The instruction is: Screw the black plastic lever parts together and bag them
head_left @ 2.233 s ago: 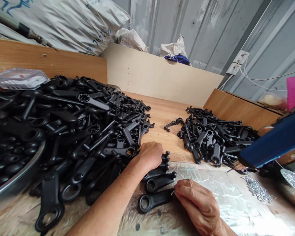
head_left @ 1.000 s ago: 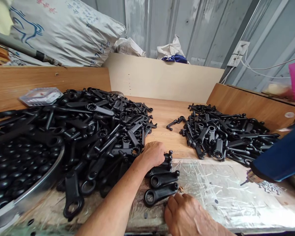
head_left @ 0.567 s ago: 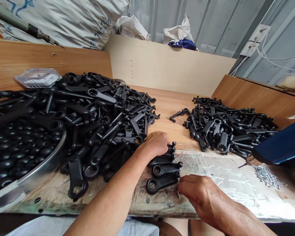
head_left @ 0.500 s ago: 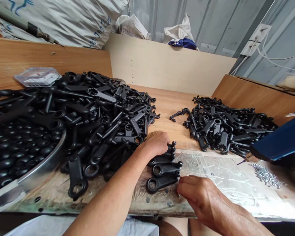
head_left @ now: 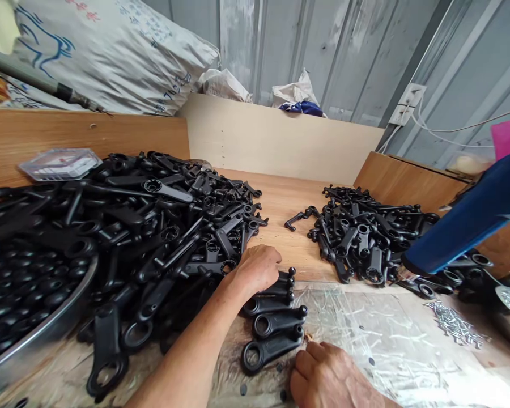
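Observation:
Several black plastic crank arms [head_left: 276, 324], each with a ring at one end and a small ball-tipped stub at the other, lie side by side on the bench. At the far end of this row my left hand [head_left: 257, 269] is closed over the arms, its fingertips hidden behind the knuckles. My right hand [head_left: 325, 374] sits curled just beside the stub end of the nearest crank arm [head_left: 267, 351]. Its fingers are closed, and what they hold cannot be made out; a tiny brownish bit shows near the fingertips.
A big heap of black crank arms [head_left: 153, 221] fills the left, beside a metal basin [head_left: 63, 309] of black knobs. A smaller heap [head_left: 365, 226] lies right, near a blue power screwdriver [head_left: 463, 218]. Loose screws [head_left: 454, 323] lie in front. A clear plastic box [head_left: 59, 164] rests at left.
The camera has tilted up, so the bench appears lower. My right hand has come nearer the bench's front edge. The blue screwdriver's tip has swung left, toward the smaller heap. The row looks the same.

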Demonstrator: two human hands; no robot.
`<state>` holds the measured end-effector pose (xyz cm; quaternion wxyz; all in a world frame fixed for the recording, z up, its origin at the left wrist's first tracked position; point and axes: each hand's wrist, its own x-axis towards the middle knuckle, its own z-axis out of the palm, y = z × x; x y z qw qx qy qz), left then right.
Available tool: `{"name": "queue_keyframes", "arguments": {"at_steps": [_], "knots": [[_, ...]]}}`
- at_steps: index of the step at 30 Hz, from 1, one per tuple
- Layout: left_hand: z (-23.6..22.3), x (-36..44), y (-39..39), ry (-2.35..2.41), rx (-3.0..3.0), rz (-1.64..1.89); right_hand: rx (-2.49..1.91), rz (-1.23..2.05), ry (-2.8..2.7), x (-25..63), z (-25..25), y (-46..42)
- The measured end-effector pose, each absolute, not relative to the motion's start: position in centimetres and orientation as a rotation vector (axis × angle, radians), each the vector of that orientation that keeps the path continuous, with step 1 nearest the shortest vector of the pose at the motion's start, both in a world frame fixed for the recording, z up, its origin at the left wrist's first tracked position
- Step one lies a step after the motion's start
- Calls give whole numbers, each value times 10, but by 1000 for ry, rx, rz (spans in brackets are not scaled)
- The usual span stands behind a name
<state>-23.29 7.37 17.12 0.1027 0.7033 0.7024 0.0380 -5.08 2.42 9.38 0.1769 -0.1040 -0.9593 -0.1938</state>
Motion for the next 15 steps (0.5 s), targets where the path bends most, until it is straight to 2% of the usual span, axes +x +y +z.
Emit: {"name": "queue_keyframes", "arguments": {"at_steps": [9,15], "knots": [[167,-240,76,2106,2150,297,-371,-648,-2979,-60,112,5],[174,-238,76,2079,2207,657,-400,-526,-3138,-73,136,-5]]}}
